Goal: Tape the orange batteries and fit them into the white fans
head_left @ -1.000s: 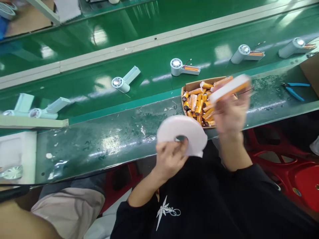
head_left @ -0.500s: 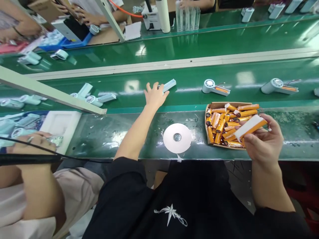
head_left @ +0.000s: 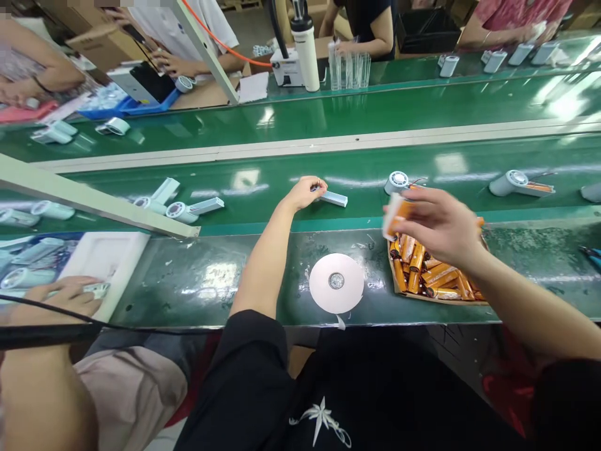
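My left hand [head_left: 304, 191] reaches onto the green conveyor belt [head_left: 328, 125] and closes round one end of a pale fan housing [head_left: 334, 198]. My right hand [head_left: 434, 225] hovers above a cardboard box [head_left: 425, 294] full of several orange batteries and grips an orange battery with white tape on it [head_left: 393, 219]. A white tape roll [head_left: 336, 283] lies flat on the dark green bench between my arms.
More fan housings [head_left: 516, 183] [head_left: 192, 210] ride the belt, one [head_left: 398, 182] just behind my right hand. A co-worker's hand [head_left: 66, 294] rests on a white tray [head_left: 110, 260] at left. Other people work across the far belt. Blue pliers [head_left: 592, 254] lie at the right edge.
My left hand closed on the fan housing and drew it slightly nearer. My right hand moved left and forward with the taped battery, over the box.
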`<act>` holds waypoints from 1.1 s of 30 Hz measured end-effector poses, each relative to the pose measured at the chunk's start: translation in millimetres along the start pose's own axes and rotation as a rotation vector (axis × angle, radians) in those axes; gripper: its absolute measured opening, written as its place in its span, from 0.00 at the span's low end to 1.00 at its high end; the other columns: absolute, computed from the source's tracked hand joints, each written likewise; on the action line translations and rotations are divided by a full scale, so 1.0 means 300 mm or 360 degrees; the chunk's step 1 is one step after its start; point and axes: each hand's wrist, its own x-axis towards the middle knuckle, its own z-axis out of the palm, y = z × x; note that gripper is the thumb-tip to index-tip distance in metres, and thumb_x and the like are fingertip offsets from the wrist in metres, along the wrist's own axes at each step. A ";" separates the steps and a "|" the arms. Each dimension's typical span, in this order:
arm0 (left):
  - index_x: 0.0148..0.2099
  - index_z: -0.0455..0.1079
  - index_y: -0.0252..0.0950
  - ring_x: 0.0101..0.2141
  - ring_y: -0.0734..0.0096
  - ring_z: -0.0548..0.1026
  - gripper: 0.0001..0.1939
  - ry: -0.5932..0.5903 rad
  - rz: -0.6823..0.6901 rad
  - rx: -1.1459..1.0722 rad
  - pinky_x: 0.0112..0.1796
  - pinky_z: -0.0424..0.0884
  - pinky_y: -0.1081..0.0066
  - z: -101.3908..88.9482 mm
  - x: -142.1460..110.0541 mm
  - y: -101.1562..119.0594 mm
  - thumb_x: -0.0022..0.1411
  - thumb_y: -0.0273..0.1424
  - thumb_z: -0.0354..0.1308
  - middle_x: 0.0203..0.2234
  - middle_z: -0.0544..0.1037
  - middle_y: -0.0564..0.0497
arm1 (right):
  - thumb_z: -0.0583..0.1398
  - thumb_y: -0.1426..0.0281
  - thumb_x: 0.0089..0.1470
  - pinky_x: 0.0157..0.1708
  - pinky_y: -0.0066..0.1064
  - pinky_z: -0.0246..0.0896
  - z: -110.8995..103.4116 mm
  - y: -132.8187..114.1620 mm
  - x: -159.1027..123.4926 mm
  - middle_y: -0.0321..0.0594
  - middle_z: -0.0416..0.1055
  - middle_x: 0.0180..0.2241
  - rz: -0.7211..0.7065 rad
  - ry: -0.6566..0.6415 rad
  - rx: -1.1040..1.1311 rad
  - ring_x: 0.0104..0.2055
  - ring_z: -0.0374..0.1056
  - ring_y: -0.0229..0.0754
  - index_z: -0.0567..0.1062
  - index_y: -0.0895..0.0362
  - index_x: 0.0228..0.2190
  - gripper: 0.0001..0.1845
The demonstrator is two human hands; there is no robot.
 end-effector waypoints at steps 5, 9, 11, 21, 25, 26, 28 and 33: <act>0.39 0.73 0.37 0.39 0.64 0.72 0.07 0.0162 -0.0076 -0.0175 0.50 0.73 0.64 0.037 0.012 0.001 0.69 0.34 0.59 0.36 0.79 0.48 | 0.67 0.71 0.64 0.52 0.39 0.75 0.208 0.218 0.351 0.36 0.85 0.38 0.0109 -0.0496 -0.0745 0.42 0.83 0.47 0.79 0.52 0.59 0.22; 0.36 0.72 0.37 0.36 0.66 0.71 0.04 0.0191 -0.0141 -0.0252 0.47 0.72 0.66 0.057 0.047 0.006 0.65 0.29 0.63 0.31 0.76 0.50 | 0.64 0.69 0.68 0.50 0.36 0.70 0.283 0.317 0.450 0.44 0.86 0.48 0.0139 -0.0784 -0.1326 0.49 0.82 0.53 0.76 0.51 0.63 0.24; 0.35 0.71 0.37 0.35 0.66 0.71 0.05 0.0196 -0.0165 -0.0274 0.47 0.71 0.66 0.066 0.065 0.009 0.65 0.27 0.62 0.30 0.76 0.51 | 0.62 0.68 0.70 0.50 0.36 0.69 0.288 0.334 0.456 0.47 0.85 0.51 0.0143 -0.0917 -0.1509 0.51 0.81 0.55 0.74 0.51 0.66 0.25; 0.39 0.72 0.37 0.38 0.66 0.74 0.05 0.0195 -0.0261 -0.0312 0.47 0.71 0.68 0.099 0.076 0.048 0.70 0.27 0.56 0.36 0.80 0.49 | 0.61 0.64 0.72 0.52 0.44 0.73 0.295 0.369 0.458 0.59 0.80 0.58 0.0336 -0.1217 -0.1861 0.57 0.79 0.63 0.67 0.49 0.73 0.31; 0.40 0.73 0.38 0.40 0.63 0.76 0.05 0.0194 -0.0306 -0.0211 0.51 0.72 0.65 0.108 0.078 0.096 0.70 0.28 0.56 0.37 0.81 0.48 | 0.62 0.60 0.71 0.56 0.48 0.74 0.342 0.346 0.470 0.61 0.78 0.61 0.0439 -0.1304 -0.1867 0.61 0.78 0.66 0.76 0.53 0.66 0.26; 0.40 0.73 0.38 0.41 0.62 0.76 0.06 0.0193 -0.0324 -0.0179 0.51 0.72 0.64 0.108 0.085 0.113 0.70 0.28 0.56 0.37 0.81 0.47 | 0.63 0.61 0.70 0.56 0.49 0.74 0.349 0.331 0.480 0.62 0.78 0.61 0.0450 -0.1323 -0.1864 0.61 0.77 0.67 0.78 0.56 0.64 0.25; 0.42 0.75 0.39 0.44 0.58 0.78 0.07 0.0206 -0.0350 -0.0113 0.54 0.73 0.59 0.098 0.095 0.152 0.69 0.28 0.56 0.38 0.83 0.45 | 0.66 0.62 0.68 0.56 0.47 0.75 0.341 0.291 0.501 0.62 0.80 0.59 0.0451 -0.1367 -0.1836 0.60 0.79 0.66 0.80 0.59 0.62 0.25; 0.64 0.74 0.43 0.71 0.45 0.63 0.21 0.0401 -0.0204 0.0055 0.72 0.55 0.43 0.055 -0.104 0.237 0.71 0.36 0.60 0.66 0.77 0.41 | 0.60 0.61 0.74 0.62 0.45 0.73 0.126 0.171 0.385 0.49 0.79 0.63 0.0302 -0.1238 -0.1680 0.63 0.77 0.57 0.77 0.52 0.66 0.25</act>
